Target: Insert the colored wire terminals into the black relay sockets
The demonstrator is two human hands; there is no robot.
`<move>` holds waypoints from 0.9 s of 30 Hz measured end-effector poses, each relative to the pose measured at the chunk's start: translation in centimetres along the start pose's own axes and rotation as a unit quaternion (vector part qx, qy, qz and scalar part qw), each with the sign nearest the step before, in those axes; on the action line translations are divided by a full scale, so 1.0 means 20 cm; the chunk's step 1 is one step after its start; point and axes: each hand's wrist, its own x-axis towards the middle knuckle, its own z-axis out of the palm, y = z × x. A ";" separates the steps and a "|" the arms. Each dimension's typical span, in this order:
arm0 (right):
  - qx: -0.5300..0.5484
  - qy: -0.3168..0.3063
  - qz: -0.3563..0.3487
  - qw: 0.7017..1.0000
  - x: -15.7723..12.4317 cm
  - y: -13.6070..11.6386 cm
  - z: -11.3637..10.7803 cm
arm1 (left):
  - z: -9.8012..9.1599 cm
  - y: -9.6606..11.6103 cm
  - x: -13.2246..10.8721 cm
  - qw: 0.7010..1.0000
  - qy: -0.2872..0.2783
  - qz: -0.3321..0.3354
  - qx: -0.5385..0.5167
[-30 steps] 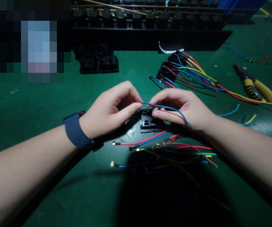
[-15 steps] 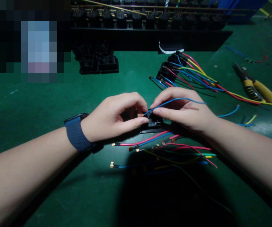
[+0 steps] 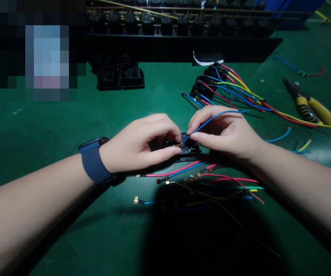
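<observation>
The right hand (image 3: 229, 133) is pinching a slim blue insulated wire (image 3: 223, 112) over a black plastic housing (image 3: 193, 148); the left hand (image 3: 136, 143) is bracketing a brass-coloured terminal (image 3: 178, 145), grip unclear. Positioning is apparently proceeding, requiring careful alignment.

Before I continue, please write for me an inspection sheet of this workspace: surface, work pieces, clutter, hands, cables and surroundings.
Surface: green table, partly in deep shadow.
Work pieces: blue wire with metal end, over a black plastic part.
Clutter: pliers lie at right.
Hands: right hand pinches the blue wire; left hand is at the metal end, its grip unclear.
Cables: loose coloured wires lie nearer; more wires lie beyond the right hand.
Surroundings: long black panel at the back; top left corner blurred.
</observation>
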 end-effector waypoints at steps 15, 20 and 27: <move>0.010 -0.064 -0.007 0.998 0.00 0.00 -0.03 | 0.00 0.02 0.00 1.000 0.006 -0.011 0.020; 0.047 -0.080 0.000 0.996 0.00 0.00 -0.03 | 0.00 0.02 -0.01 1.000 0.004 -0.002 0.016; 0.038 -0.093 0.018 0.995 0.00 -0.01 -0.03 | 0.00 0.02 -0.01 1.000 0.004 0.002 0.009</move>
